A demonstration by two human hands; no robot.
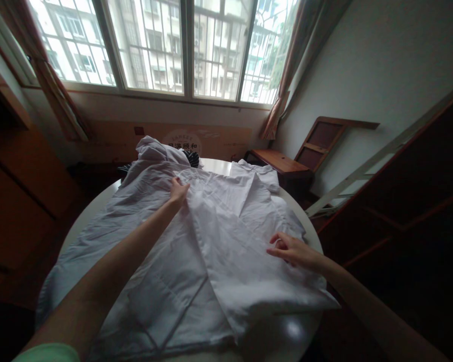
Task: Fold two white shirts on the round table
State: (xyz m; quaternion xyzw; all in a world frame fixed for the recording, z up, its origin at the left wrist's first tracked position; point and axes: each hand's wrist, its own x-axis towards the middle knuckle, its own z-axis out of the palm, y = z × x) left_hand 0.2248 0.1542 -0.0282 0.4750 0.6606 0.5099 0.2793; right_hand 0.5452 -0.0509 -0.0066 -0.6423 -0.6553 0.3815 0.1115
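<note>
A large white garment point(226, 241), coat-like with pocket-like seams, lies spread and partly folded over a round table point(73, 234). My left hand point(179, 191) is closed, pinching the cloth near the far end of a long fold. Over the right part of the garment is my right hand point(292, 250), its fingers loosely bent and apart, with no cloth visibly caught between them. Whether its fingertips touch the fabric I cannot tell. The near right corner of the garment stands out past the table's edge.
Bunched white cloth point(158, 151) lies at the far left of the table, beside a dark striped item point(192, 157). A folded white garment point(256, 173) sits at the far right. Beyond stand a wooden chair point(319, 143), a pale ladder-like frame point(347, 188) and a cardboard panel point(226, 138) under the window.
</note>
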